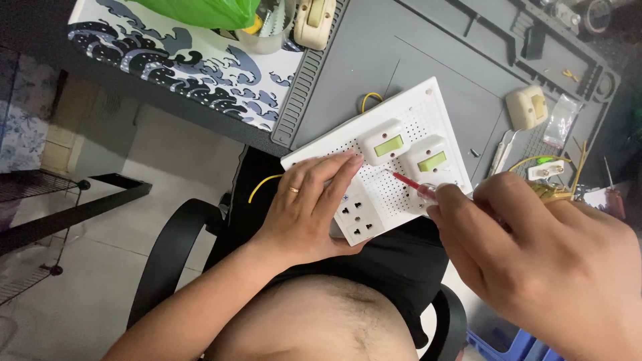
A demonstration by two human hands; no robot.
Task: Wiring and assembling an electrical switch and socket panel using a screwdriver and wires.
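A white perforated board lies tilted at the edge of a grey work mat, partly over my lap. On it sit two white switches with green rockers and a white socket block. My left hand grips the board's near edge beside the socket block, fingers flat on the board, a ring on one finger. My right hand holds a red-handled screwdriver, its tip touching the board just below the two switches. A yellow wire sticks out from under the board.
The grey work mat also holds a cream switch body, a small clear bag, tweezers and yellow wire scraps. A wave-patterned mat, a green bag and a cup sit at the back left. A black chair arm is below.
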